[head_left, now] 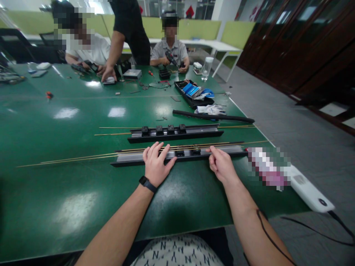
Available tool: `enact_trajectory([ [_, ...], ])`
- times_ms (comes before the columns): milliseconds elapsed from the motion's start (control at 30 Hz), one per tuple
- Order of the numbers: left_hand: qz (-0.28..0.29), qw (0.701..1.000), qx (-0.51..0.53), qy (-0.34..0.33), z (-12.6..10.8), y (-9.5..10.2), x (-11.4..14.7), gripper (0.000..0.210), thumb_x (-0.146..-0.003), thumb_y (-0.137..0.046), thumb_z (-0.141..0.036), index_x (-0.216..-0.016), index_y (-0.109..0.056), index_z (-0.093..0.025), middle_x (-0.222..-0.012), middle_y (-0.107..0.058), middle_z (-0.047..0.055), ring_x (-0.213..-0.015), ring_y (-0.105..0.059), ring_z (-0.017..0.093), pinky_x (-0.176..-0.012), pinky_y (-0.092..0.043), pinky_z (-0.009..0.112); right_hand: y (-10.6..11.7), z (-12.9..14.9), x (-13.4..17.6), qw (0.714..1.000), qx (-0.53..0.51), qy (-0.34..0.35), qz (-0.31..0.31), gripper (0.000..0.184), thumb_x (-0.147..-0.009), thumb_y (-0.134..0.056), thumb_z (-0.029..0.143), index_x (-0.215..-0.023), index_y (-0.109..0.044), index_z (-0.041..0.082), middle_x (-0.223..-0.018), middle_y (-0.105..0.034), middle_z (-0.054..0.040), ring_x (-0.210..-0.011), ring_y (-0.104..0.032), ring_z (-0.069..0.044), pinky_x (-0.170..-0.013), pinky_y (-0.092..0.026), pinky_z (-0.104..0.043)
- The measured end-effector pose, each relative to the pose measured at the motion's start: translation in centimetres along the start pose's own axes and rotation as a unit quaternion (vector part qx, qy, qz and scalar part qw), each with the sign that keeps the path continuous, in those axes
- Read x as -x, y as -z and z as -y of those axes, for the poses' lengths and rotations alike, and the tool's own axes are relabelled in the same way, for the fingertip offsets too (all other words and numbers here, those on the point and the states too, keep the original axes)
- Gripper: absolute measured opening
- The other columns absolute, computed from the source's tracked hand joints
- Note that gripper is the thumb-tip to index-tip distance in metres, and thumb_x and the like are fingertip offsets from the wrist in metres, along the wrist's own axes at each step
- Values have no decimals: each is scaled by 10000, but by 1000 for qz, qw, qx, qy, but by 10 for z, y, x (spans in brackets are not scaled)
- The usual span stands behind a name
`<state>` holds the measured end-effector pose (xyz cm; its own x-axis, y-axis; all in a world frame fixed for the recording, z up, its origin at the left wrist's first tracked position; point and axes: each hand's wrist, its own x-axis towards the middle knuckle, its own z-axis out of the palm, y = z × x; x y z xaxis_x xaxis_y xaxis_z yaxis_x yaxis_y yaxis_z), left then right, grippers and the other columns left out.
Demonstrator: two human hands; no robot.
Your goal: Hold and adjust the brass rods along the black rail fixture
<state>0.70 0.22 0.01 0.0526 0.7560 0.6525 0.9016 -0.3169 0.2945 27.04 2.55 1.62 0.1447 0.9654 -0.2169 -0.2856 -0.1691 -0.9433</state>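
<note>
My left hand [157,162] lies with fingers spread across the near black rail [127,159], touching several thin brass-coloured rods [91,157] that run along it. My right hand [220,162] is at the right part of the same rail. Its fingers are curled, with the index fingertip at the rods; whether anything is between the fingers is hidden. Small black blocks [196,150] sit in the rail's channel between my hands. Behind it lies a second black rail [177,137] with several black blocks [159,129] and thin rods along it.
A black strip [213,116], white gloves [210,109] and a black tray [191,99] with blue packets lie farther back. At right are a blurred pink-white item [267,168] and a white power strip [307,186]. Across the green table [83,207], co-workers handle tools.
</note>
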Motion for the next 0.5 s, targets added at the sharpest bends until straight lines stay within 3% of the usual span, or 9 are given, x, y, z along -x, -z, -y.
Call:
enact_trajectory([
  [500,6,1000,5,5,-1,1,0,443,-911,-691,-481,-1296,-672,-264,-1368,-658,114,-1368,-536,306,-1173,-282,503,1,-1,-1,1000,3,-3,2,347,-826,-769,471,-911,-701,141,-429,-514,55,-281,-277,-47,-289,-164,-173],
])
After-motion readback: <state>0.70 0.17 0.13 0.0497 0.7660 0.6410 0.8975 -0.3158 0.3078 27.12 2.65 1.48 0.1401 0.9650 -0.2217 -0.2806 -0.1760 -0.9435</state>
